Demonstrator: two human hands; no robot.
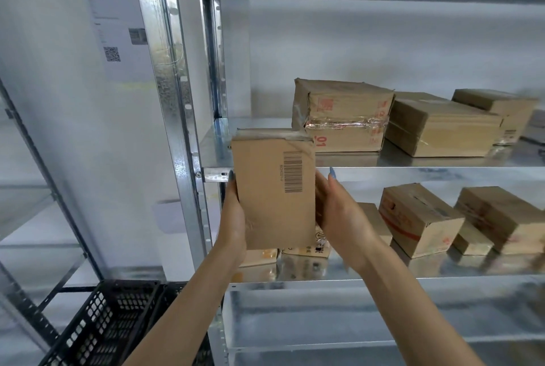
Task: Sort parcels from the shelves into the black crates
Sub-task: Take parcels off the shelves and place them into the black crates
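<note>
I hold a brown cardboard parcel (274, 191) upright in front of the metal shelf (383, 161), its barcode facing me. My left hand (234, 218) grips its left side and my right hand (339, 212) grips its right side. Other cardboard parcels rest on the upper shelf: a taped one (343, 115) just behind the held parcel, and two more (439, 126) to the right. A black crate (103, 324) stands on the floor at the lower left, left of my left forearm; its inside is mostly out of view.
The lower shelf (383, 275) carries several more parcels (418, 218). A galvanised upright post (174, 117) stands left of the held parcel. A second rack's diagonal brace (44, 165) is at far left. A paper with QR codes (118, 32) hangs on the wall.
</note>
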